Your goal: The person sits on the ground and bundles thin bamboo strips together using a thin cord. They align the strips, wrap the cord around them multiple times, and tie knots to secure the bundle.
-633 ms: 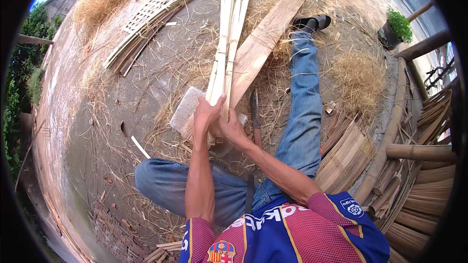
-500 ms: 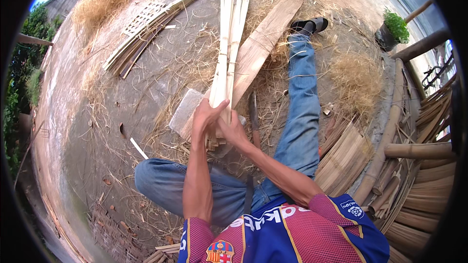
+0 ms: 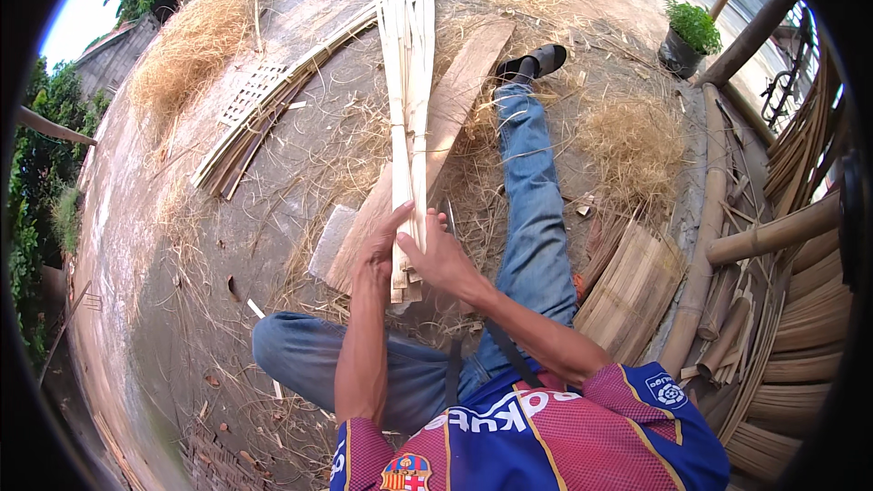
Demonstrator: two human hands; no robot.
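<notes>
Bamboo strips (image 3: pixel 411 82), a flat bundle, run long-axis from 6 o'clock at the hands up to 12 o'clock, fanning out at the far end. Near ends sit between both hands, over the wooden plank (image 3: pixel 455 118) on the ground. Left hand (image 3: pixel 380 250) closes around the bundle's left edge, thumb up along it. Right hand (image 3: pixel 441 259) grips the right edge, fingers wrapped, just beside the left. Both about equally near; forearms come up from 6 o'clock, converging. Outstretched leg in jeans (image 3: pixel 536 200) lies at 1 o'clock.
</notes>
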